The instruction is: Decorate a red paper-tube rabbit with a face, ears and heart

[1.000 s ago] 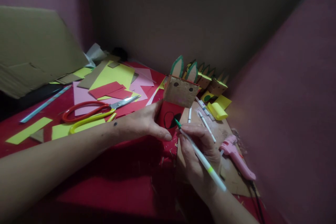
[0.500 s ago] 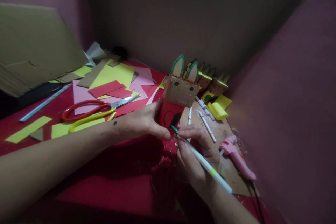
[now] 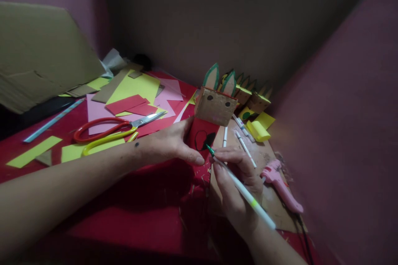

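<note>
A cardboard animal figure (image 3: 215, 107) has a boxy head with two dark eyes, upright ears edged in green and a red paper body. My left hand (image 3: 178, 143) is closed around the body from the left, its thumb across the front and its other fingers hidden behind. On the red front are a dark outlined oval and a filled dark spot beside it. My right hand (image 3: 236, 178) pinches a white marker (image 3: 245, 193) with a green tip and a yellow-green band. The tip is at the lower edge of the filled spot.
Scissors (image 3: 137, 124) with red and yellow handles lie among paper scraps (image 3: 133, 91) on the left. A pink glue gun (image 3: 281, 184) and more markers (image 3: 245, 149) rest on a cardboard sheet (image 3: 267, 211) at right. Similar figures (image 3: 253, 99) stand behind.
The marker tip has moved slightly right and up, from between the two shapes to the filled dark spot. My left hand keeps its hold on the figure.
</note>
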`<action>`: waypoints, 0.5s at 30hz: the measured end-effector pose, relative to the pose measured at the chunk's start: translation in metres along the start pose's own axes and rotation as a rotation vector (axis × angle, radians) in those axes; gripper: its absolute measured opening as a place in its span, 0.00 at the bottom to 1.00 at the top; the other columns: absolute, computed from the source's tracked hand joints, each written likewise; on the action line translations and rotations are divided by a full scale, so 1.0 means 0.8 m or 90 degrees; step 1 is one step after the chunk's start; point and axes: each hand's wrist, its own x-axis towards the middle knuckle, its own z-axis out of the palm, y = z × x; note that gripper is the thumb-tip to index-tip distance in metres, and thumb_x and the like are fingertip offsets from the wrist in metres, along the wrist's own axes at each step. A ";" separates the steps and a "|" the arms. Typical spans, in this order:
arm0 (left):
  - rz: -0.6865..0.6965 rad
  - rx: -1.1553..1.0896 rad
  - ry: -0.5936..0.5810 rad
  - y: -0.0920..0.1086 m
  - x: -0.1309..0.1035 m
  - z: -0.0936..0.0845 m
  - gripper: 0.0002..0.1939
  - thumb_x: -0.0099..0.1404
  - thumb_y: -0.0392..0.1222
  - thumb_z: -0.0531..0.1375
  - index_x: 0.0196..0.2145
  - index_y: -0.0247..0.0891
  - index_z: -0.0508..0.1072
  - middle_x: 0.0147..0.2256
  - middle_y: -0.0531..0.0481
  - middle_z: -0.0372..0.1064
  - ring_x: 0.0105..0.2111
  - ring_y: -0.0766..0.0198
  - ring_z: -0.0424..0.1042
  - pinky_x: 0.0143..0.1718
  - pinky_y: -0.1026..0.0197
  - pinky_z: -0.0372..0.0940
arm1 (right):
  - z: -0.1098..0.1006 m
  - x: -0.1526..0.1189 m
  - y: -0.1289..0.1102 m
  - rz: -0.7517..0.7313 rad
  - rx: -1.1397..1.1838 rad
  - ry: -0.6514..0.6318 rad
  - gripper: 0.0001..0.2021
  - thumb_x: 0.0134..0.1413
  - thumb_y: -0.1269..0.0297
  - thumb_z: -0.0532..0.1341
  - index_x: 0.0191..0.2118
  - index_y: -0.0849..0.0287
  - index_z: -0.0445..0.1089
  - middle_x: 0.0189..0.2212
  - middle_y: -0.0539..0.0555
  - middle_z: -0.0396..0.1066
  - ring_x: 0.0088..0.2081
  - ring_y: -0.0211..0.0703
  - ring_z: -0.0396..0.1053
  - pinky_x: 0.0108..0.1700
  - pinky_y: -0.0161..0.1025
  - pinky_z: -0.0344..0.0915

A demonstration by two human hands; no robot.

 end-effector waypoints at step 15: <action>0.000 0.000 -0.003 0.003 0.001 0.002 0.32 0.46 0.29 0.77 0.48 0.37 0.72 0.41 0.50 0.76 0.43 0.54 0.73 0.40 0.57 0.68 | 0.003 0.002 -0.001 0.000 -0.010 0.016 0.14 0.62 0.77 0.63 0.47 0.49 0.76 0.39 0.50 0.78 0.42 0.41 0.79 0.48 0.41 0.79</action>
